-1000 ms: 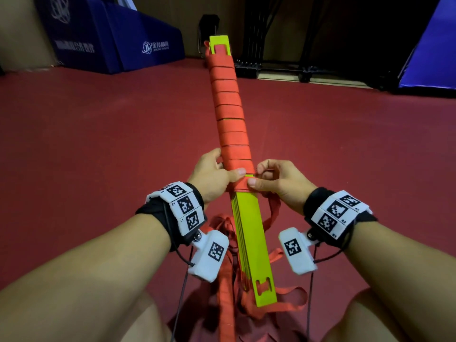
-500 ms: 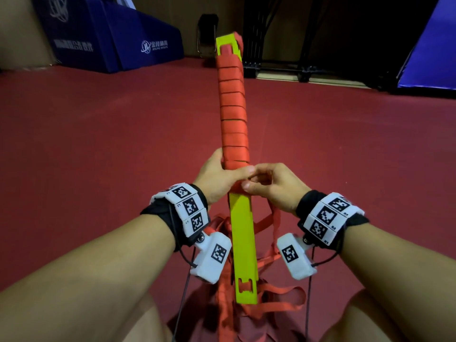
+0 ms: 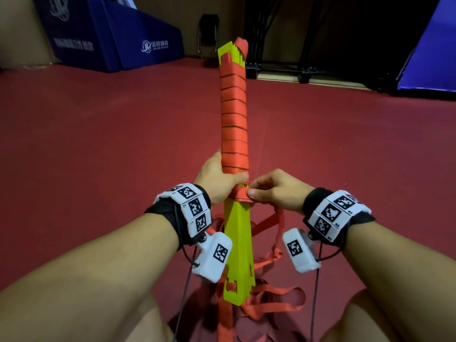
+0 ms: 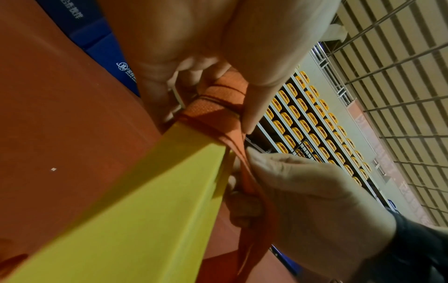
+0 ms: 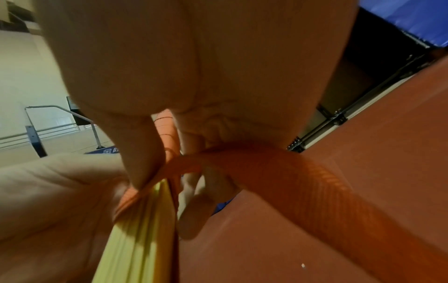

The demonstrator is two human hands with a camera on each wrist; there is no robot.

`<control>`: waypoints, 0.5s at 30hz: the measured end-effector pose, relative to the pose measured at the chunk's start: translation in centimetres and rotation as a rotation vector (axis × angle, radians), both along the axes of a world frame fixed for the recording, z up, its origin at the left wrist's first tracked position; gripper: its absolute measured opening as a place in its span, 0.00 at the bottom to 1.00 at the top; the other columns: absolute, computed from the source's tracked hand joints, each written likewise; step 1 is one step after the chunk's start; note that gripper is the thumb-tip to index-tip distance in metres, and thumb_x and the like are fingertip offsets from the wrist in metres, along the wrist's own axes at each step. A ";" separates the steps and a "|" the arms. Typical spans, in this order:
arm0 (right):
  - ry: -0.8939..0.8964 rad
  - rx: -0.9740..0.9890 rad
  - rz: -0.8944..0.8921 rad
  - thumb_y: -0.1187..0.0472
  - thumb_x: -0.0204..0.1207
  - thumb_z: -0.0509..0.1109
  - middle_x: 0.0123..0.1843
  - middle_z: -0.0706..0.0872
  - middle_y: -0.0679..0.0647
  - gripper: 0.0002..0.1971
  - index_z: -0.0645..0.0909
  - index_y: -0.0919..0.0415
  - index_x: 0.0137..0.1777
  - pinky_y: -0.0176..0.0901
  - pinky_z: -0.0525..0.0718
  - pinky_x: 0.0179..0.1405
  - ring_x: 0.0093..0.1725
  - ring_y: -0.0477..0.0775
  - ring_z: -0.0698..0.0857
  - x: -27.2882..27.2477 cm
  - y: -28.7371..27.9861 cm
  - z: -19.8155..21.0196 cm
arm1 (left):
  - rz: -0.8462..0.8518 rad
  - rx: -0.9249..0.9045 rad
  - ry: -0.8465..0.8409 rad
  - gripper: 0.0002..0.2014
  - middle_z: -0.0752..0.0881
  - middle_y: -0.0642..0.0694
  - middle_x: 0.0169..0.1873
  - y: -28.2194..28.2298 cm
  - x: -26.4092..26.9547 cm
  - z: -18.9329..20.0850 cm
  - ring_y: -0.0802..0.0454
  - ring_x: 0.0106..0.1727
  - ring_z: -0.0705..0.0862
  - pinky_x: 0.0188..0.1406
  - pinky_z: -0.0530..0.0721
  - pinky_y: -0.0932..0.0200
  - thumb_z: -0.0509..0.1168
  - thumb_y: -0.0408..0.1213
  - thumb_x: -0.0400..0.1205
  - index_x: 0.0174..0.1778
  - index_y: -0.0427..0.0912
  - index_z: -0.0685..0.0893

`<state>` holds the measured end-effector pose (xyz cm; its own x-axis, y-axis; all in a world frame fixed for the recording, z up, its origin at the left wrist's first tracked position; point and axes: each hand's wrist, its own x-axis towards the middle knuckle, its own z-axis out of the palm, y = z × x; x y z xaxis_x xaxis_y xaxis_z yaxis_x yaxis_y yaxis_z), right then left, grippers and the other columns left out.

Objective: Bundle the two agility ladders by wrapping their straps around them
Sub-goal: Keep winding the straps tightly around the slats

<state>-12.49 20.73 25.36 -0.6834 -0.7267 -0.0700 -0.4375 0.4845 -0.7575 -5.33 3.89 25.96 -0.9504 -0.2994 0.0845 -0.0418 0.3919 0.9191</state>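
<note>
A stack of yellow ladder rungs (image 3: 238, 240) is held up in front of me, pointing away. Its far half is wound with orange strap (image 3: 234, 119) in several turns. My left hand (image 3: 217, 180) grips the bundle at the lowest turn, thumb across the front. My right hand (image 3: 274, 191) pinches the strap against the rungs just below, thumb on top. In the left wrist view the strap (image 4: 218, 114) crosses the yellow rungs (image 4: 145, 191). In the right wrist view the strap (image 5: 278, 168) runs from the pinch out to the right.
Loose orange strap (image 3: 271, 299) lies piled on the red floor (image 3: 98, 144) by my knees. Blue padded mats (image 3: 118, 38) stand at the far left, another blue mat (image 3: 431, 58) at the far right. Dark metal frames (image 3: 283, 67) line the back wall.
The bundle has turned about its long axis and tipped more upright. Both hands shifted slightly, and my right hand has laid the strap lower across the yellow rungs.
</note>
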 end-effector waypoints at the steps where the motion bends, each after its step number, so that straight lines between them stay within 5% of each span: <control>1: 0.018 0.047 0.019 0.59 0.83 0.71 0.23 0.81 0.40 0.10 0.89 0.58 0.41 0.28 0.70 0.30 0.25 0.37 0.74 0.0 0.2 0.2 | -0.006 0.002 -0.001 0.23 0.90 0.48 0.48 -0.1 0.0 0.0 0.45 0.51 0.89 0.59 0.87 0.39 0.76 0.46 0.65 0.57 0.50 0.84; 5: 0.033 0.023 0.039 0.64 0.82 0.72 0.25 0.79 0.42 0.12 0.85 0.53 0.37 0.38 0.74 0.31 0.26 0.40 0.74 -0.1 0.5 0.1 | -0.033 0.004 0.011 0.26 0.91 0.51 0.48 -0.5 -0.4 -0.3 0.45 0.52 0.89 0.62 0.86 0.40 0.75 0.47 0.63 0.59 0.54 0.84; 9: 0.054 -0.088 -0.014 0.64 0.81 0.74 0.31 0.81 0.49 0.08 0.86 0.56 0.39 0.48 0.80 0.36 0.31 0.49 0.79 -0.6 0.6 -0.6 | -0.071 0.049 0.037 0.39 0.90 0.54 0.49 -0.2 -0.5 -0.5 0.48 0.55 0.89 0.66 0.85 0.40 0.74 0.44 0.64 0.74 0.65 0.74; 12: 0.056 -0.122 -0.023 0.64 0.80 0.75 0.33 0.82 0.49 0.08 0.84 0.54 0.39 0.43 0.75 0.40 0.34 0.46 0.77 -0.9 0.7 -0.9 | -0.055 0.137 0.028 0.41 0.90 0.50 0.52 0.0 -0.7 -0.6 0.49 0.56 0.89 0.67 0.85 0.39 0.75 0.41 0.67 0.79 0.57 0.70; 15: 0.027 -0.146 -0.004 0.62 0.80 0.75 0.36 0.83 0.52 0.08 0.84 0.54 0.39 0.46 0.76 0.43 0.37 0.50 0.78 -1.1 0.7 -1.2 | -0.061 0.260 0.016 0.32 0.89 0.48 0.50 -0.1 -0.8 -0.8 0.49 0.54 0.88 0.66 0.85 0.33 0.73 0.26 0.79 0.77 0.50 0.71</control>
<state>-13.58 21.39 24.20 -0.6863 -0.7252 0.0552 -0.4573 0.3713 -0.8081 -6.16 3.79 25.21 -0.9665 -0.2550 0.0275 -0.0099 0.1442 0.9895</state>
